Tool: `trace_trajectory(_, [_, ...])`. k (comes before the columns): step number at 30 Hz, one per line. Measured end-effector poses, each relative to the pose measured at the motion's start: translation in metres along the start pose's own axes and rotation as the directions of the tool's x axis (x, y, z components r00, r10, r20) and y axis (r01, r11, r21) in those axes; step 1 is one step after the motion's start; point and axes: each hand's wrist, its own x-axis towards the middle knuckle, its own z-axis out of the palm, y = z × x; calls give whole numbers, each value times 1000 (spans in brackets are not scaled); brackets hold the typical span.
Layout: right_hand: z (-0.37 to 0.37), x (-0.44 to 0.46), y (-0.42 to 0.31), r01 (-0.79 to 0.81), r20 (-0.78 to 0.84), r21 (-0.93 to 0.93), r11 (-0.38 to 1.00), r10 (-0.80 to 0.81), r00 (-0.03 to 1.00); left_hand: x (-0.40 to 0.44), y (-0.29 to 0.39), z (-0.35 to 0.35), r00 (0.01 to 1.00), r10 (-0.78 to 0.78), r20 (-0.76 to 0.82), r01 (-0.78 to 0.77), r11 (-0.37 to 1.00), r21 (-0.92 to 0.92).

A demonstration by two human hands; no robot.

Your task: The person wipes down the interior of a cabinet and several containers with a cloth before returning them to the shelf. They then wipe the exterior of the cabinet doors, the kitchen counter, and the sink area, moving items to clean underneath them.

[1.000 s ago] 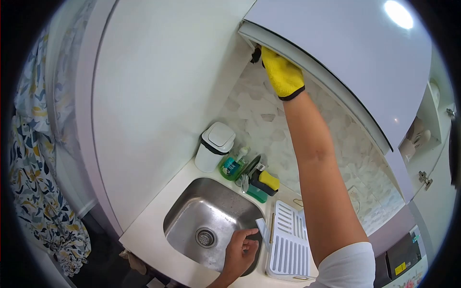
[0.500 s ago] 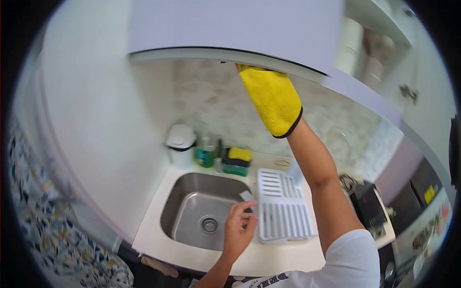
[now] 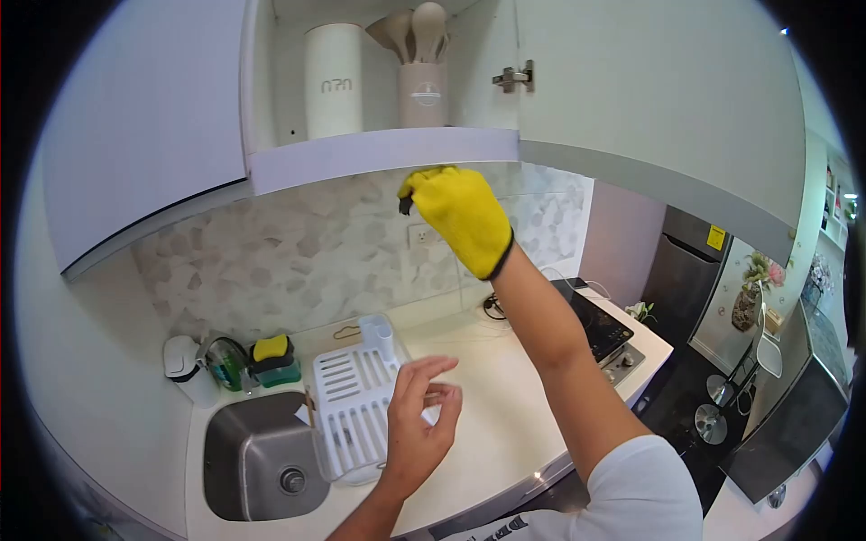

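Observation:
My right hand (image 3: 458, 216) is raised beneath the front edge of the open wall cabinet (image 3: 388, 151). A yellow cloth (image 3: 469, 221) with black edging covers it down to the wrist, and the fingers look curled under the fabric. Lower down, my left hand (image 3: 422, 419) hovers in front of the white dish rack (image 3: 356, 428). Its fingers are loosely bent and apart from the thumb, with nothing in them. Inside the cabinet stand a white canister (image 3: 334, 81) and a beige holder (image 3: 423, 95) with kitchen utensils.
At lower left is a steel sink (image 3: 262, 460), with a lidded white bin (image 3: 189, 370), a green bottle (image 3: 227, 365) and a sponge holder (image 3: 274, 365) behind it. A black cooktop (image 3: 595, 320) sits on the right. An open cabinet door (image 3: 658, 108) juts out overhead.
The view has swung right, bringing the cabinet's inside and the cooktop into sight. My right hand and the cloth have moved rightward along the cabinet's underside; my left hand stays low and free.

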Motion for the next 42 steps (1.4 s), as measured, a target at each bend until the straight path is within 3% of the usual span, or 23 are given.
trace_trajectory(2, [-31, -29, 9, -58, 110, 128, 990, 44, 993, 17, 23, 27, 976, 217, 13, -217, 971, 101])
trace_trajectory(7, [-68, -107, 17, -336, -106, 348, 875, 392, 914, 62, 106, 101, 690, 716, 112, -720, 660, 216])
trace_trajectory(11, [-62, -149, 23, -609, -407, 478, 633, 774, 485, 99, 116, 137, 731, 661, -168, -663, 746, 52])
trace_trajectory(12, [-154, -138, 35, -378, -269, 297, 877, 457, 848, 112, 103, 143, 731, 618, -289, -643, 766, 12])
trace_trajectory(13, [-195, -112, 26, -277, -308, 37, 960, 275, 911, 120, 91, 149, 785, 464, -411, -552, 825, -121])
trace_trajectory(15, [-244, -73, 14, -173, -137, -168, 970, 151, 979, 153, 46, 173, 804, 363, -471, -521, 811, -265])
trace_trajectory(16, [-259, -58, 12, -159, -43, -318, 935, 154, 987, 175, 18, 191, 972, 87, -220, -225, 618, -754])
trace_trajectory(17, [-271, -42, 12, -129, 52, -458, 880, 172, 984, 188, 7, 203, 984, -53, 171, 179, 220, -959])
trace_trajectory(19, [-289, -3, 22, 24, 157, -684, 729, 115, 981, 165, 65, 199, 856, 158, 493, 477, 128, -869])
trace_trajectory(21, [-310, 35, 65, 277, 384, -754, 595, 58, 921, 180, 72, 217, 717, 199, 668, 692, -87, -717])
trace_trajectory(23, [-333, 92, 115, 156, 395, -829, 538, 364, 843, 187, 86, 224, 771, 254, 585, 630, -168, -758])
trace_trajectory(24, [-352, 122, 159, 216, 428, -835, 507, 350, 833, 196, 89, 226, 749, 307, 587, 657, -233, -717])
trace_trajectory(25, [-362, 153, 141, 82, 302, -918, 387, 552, 777, 204, 87, 231, 726, 357, 588, 685, -296, -666])
trace_trajectory(27, [-381, 174, 158, 177, 224, -938, 299, 130, 966, 209, 86, 244, 731, 289, 618, 682, -278, -676])
trace_trajectory(29, [-359, 179, 149, -336, -184, -909, 247, 486, 854, 214, 89, 250, 745, 227, 627, 667, -262, -697])
trace_trajectory(30, [-368, 171, 230, 248, 250, -967, 62, 29, 968, 213, 89, 251, 741, 198, 641, 669, -285, -686])
trace_trajectory(31, [-349, 140, 215, 401, 389, -900, -169, 99, 916, 210, 91, 251, 737, 170, 655, 671, -306, -675])
trace_trajectory(32, [-323, 123, 173, 420, 372, -907, 25, 513, 774, 208, 96, 249, 754, 124, 645, 651, -266, -711])
trace_trajectory(33, [-305, 87, 156, 417, 431, -899, 131, 425, 796, 209, 98, 251, 752, 153, 641, 655, -278, -703])
trace_trajectory(35, [-285, 21, 105, 327, 609, -681, 655, 258, 750, 219, 89, 265, 753, 74, 654, 647, -266, -715])
trace_trajectory(38, [-274, -10, 101, 459, 714, -528, 714, 81, 696, 239, 66, 313, 795, 186, 577, 605, -312, -733])
trace_trajectory(40, [-279, 27, 121, 477, 741, -592, 650, 204, 640, 219, 80, 280, 767, 76, 637, 631, -268, -728])
trace_trajectory(42, [-284, 91, 159, 497, 675, -704, 508, 261, 690, 216, 77, 275, 756, 159, 635, 642, -368, -672])
